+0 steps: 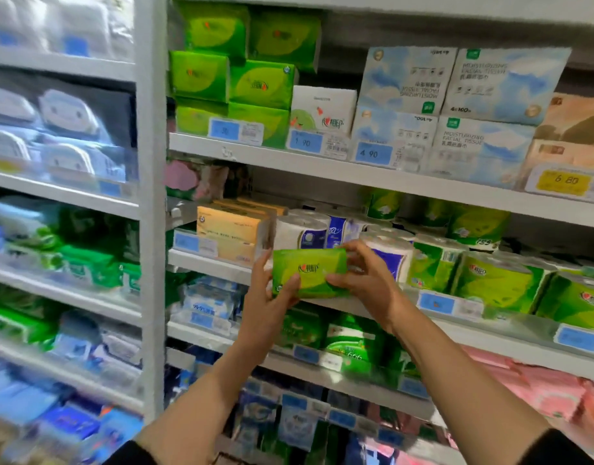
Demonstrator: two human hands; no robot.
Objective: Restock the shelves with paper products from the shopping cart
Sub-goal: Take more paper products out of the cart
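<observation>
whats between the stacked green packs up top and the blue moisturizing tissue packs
In the head view, a white tissue pack sits between the stacked green packs and the blue moisturizing tissue packs.

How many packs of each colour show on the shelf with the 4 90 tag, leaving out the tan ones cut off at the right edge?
Green packs: 6
White pack: 1
Sky-blue packs: 4
Total: 11

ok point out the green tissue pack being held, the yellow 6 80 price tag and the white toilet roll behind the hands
green tissue pack (309, 271): head view, front face
yellow price tag (563, 182): head view, centre
white toilet roll (391, 255): head view, wrapped side
</observation>
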